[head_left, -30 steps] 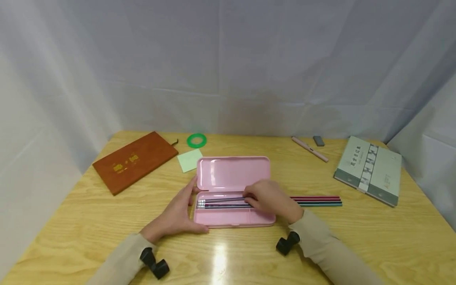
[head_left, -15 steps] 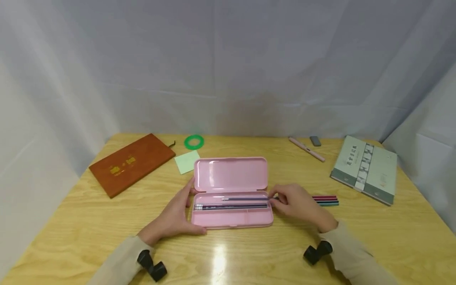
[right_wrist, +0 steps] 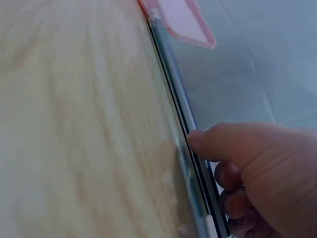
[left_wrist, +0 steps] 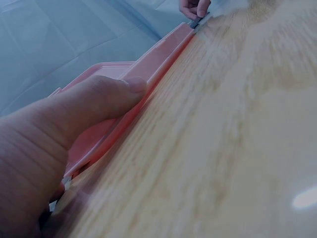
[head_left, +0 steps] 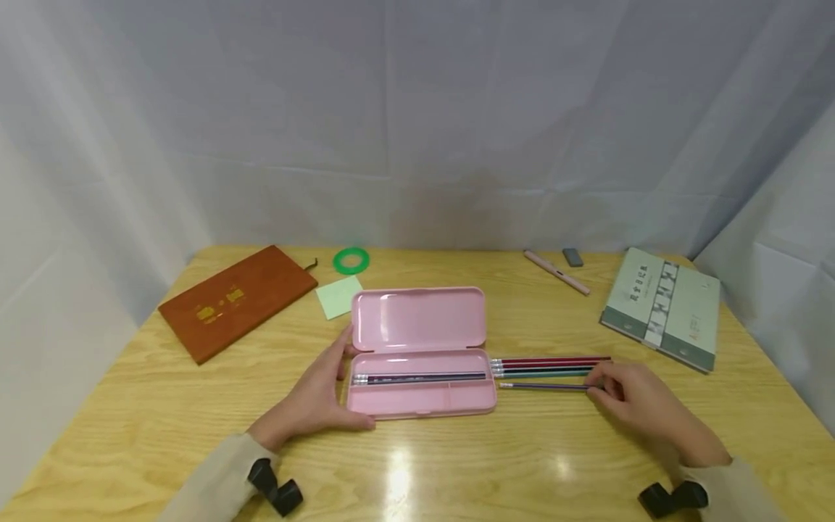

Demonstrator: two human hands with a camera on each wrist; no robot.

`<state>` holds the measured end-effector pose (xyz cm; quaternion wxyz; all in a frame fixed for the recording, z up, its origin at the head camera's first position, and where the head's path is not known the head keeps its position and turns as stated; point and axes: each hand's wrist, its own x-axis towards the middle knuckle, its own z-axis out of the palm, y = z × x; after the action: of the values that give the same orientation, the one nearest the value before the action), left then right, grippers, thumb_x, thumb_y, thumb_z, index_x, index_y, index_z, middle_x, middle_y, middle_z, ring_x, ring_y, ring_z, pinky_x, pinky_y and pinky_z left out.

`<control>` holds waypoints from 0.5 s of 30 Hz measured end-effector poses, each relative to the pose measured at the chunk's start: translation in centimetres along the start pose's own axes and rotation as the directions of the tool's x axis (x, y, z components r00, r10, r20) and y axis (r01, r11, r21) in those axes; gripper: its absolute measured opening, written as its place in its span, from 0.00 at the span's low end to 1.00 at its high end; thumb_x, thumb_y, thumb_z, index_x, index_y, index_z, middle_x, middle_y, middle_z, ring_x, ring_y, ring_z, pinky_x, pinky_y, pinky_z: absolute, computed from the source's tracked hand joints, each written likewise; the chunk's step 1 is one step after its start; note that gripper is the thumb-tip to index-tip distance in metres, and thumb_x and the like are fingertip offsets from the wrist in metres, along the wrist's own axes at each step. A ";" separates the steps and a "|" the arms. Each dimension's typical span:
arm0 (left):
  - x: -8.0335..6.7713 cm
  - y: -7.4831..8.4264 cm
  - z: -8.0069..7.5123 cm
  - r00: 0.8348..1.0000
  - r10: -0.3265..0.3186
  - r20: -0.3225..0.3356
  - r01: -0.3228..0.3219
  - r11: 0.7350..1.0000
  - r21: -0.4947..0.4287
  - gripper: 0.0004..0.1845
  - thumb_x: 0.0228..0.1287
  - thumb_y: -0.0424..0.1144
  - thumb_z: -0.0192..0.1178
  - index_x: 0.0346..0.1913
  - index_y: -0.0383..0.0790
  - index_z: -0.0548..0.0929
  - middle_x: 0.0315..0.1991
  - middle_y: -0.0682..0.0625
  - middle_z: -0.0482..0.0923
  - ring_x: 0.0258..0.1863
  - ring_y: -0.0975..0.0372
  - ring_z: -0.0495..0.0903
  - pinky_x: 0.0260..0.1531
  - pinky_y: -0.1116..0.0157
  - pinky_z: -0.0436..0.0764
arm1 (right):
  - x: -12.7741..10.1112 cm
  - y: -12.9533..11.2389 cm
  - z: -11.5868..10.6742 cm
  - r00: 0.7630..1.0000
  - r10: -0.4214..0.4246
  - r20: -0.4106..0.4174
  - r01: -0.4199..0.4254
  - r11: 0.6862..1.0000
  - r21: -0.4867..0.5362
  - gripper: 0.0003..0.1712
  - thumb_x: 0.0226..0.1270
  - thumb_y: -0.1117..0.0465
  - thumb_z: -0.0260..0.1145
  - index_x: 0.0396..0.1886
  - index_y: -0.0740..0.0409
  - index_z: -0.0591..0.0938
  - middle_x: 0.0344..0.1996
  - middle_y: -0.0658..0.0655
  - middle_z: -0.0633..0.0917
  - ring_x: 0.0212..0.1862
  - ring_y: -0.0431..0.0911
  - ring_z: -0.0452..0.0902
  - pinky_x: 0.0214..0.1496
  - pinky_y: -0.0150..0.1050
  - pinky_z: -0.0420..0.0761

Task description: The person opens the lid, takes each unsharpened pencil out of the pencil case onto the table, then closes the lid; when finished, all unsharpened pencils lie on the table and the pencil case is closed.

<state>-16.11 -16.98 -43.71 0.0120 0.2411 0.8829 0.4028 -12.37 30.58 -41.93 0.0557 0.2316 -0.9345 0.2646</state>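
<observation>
An open pink pencil case (head_left: 470, 401) lies mid-table with its lid (head_left: 417, 319) folded back and dark pencils (head_left: 424, 378) in its tray. My left hand (head_left: 329, 391) holds the case's left end, fingers along the side and thumb (left_wrist: 106, 94) on the front rim (left_wrist: 163, 59). Right of the case, my right hand (head_left: 599, 388) pinches the far end of a purple pencil (head_left: 541, 386) lying low on the table. In the right wrist view my thumb (right_wrist: 218, 141) rests on that pencil (right_wrist: 176, 74). A row of coloured pencils (head_left: 551, 365) lies just behind it.
A brown notebook (head_left: 238, 299), a green tape ring (head_left: 351, 259) and a green sticky note (head_left: 337, 296) lie at the back left. A pink pen (head_left: 556, 272), a grey eraser (head_left: 572, 257) and a grey-green book (head_left: 662, 306) are at the back right.
My right hand has drawn the purple pencil out of the case and carried it right, down beside the row of pencils. The left hand has stayed on the case.
</observation>
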 end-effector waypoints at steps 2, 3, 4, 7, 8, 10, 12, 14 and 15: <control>0.0 0.0 0.0 1.000 0.001 0.000 -0.001 1.000 -0.005 0.77 0.24 0.60 0.81 0.78 0.51 0.41 0.58 0.50 0.70 0.45 0.63 0.71 0.46 0.66 0.74 | -0.5 0.4 -0.1 1.000 -0.006 0.000 0.006 1.000 -0.023 0.02 0.62 0.61 0.69 0.32 0.53 0.83 0.14 0.35 0.66 0.17 0.27 0.57 0.20 0.28 0.63; 0.0 0.1 0.0 1.000 0.001 0.001 -0.001 1.000 -0.006 0.77 0.24 0.60 0.81 0.78 0.51 0.41 0.58 0.49 0.70 0.45 0.62 0.71 0.46 0.66 0.74 | -0.6 0.5 -0.1 1.000 -0.008 -0.004 0.008 0.999 -0.032 0.02 0.62 0.62 0.69 0.31 0.53 0.83 0.14 0.35 0.66 0.17 0.27 0.57 0.20 0.28 0.63; 0.1 0.1 0.0 1.000 0.001 0.002 -0.001 1.000 -0.003 0.77 0.24 0.60 0.81 0.78 0.51 0.41 0.59 0.49 0.70 0.45 0.63 0.71 0.46 0.66 0.74 | -0.7 0.5 -0.1 1.000 -0.008 -0.008 0.007 0.999 -0.033 0.03 0.61 0.63 0.69 0.32 0.52 0.82 0.15 0.35 0.66 0.17 0.27 0.57 0.20 0.28 0.63; 0.1 0.2 -0.1 1.000 -0.003 0.003 0.003 1.000 0.001 0.77 0.24 0.61 0.81 0.78 0.50 0.41 0.59 0.49 0.70 0.45 0.62 0.71 0.46 0.66 0.74 | -0.5 0.5 0.2 0.999 -0.026 -0.036 0.024 0.999 -0.049 0.08 0.58 0.67 0.70 0.32 0.50 0.80 0.16 0.35 0.66 0.18 0.27 0.57 0.20 0.28 0.63; 0.0 0.2 -0.1 1.000 -0.005 0.003 0.005 1.000 0.003 0.77 0.25 0.61 0.81 0.78 0.50 0.41 0.59 0.49 0.70 0.45 0.62 0.71 0.46 0.66 0.74 | -0.4 0.5 0.3 0.998 -0.032 -0.048 0.029 0.998 -0.058 0.10 0.57 0.68 0.70 0.32 0.49 0.79 0.16 0.35 0.66 0.18 0.27 0.57 0.20 0.28 0.63; 0.0 0.3 -0.1 1.000 -0.007 0.004 0.007 1.000 0.005 0.77 0.25 0.61 0.81 0.78 0.50 0.41 0.59 0.49 0.70 0.45 0.62 0.71 0.46 0.66 0.74 | 0.0 0.3 0.7 0.997 -0.039 -0.063 0.034 0.997 -0.069 0.13 0.55 0.70 0.70 0.32 0.49 0.77 0.16 0.36 0.66 0.19 0.27 0.57 0.21 0.28 0.63; 0.0 0.3 -0.1 1.000 -0.009 0.004 0.009 1.000 0.006 0.77 0.25 0.61 0.81 0.78 0.50 0.41 0.59 0.49 0.70 0.45 0.62 0.71 0.46 0.66 0.74 | 0.4 0.1 1.0 0.998 -0.036 -0.059 0.031 0.996 -0.085 0.14 0.55 0.69 0.70 0.33 0.50 0.76 0.17 0.36 0.66 0.19 0.27 0.57 0.22 0.28 0.63; 0.0 0.2 -0.1 1.000 -0.010 0.003 0.010 1.000 0.008 0.77 0.25 0.60 0.81 0.78 0.50 0.41 0.58 0.49 0.70 0.45 0.62 0.70 0.46 0.66 0.74 | 1.1 -0.4 1.4 0.999 -0.018 -0.034 0.015 0.997 -0.077 0.13 0.56 0.68 0.70 0.35 0.51 0.75 0.17 0.38 0.66 0.20 0.28 0.58 0.23 0.29 0.65; 0.0 0.2 -0.1 1.000 -0.010 0.002 0.010 1.000 0.010 0.77 0.25 0.60 0.81 0.78 0.50 0.41 0.58 0.49 0.70 0.45 0.62 0.70 0.46 0.66 0.74 | 1.5 -0.7 1.5 1.000 -0.008 -0.015 0.007 0.998 -0.070 0.13 0.57 0.68 0.69 0.37 0.52 0.75 0.18 0.38 0.67 0.20 0.28 0.59 0.24 0.29 0.65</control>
<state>-16.02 -16.93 -43.50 0.0139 0.2371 0.8860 0.3982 -13.36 28.67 -42.57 0.0717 0.2308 -0.9419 0.2334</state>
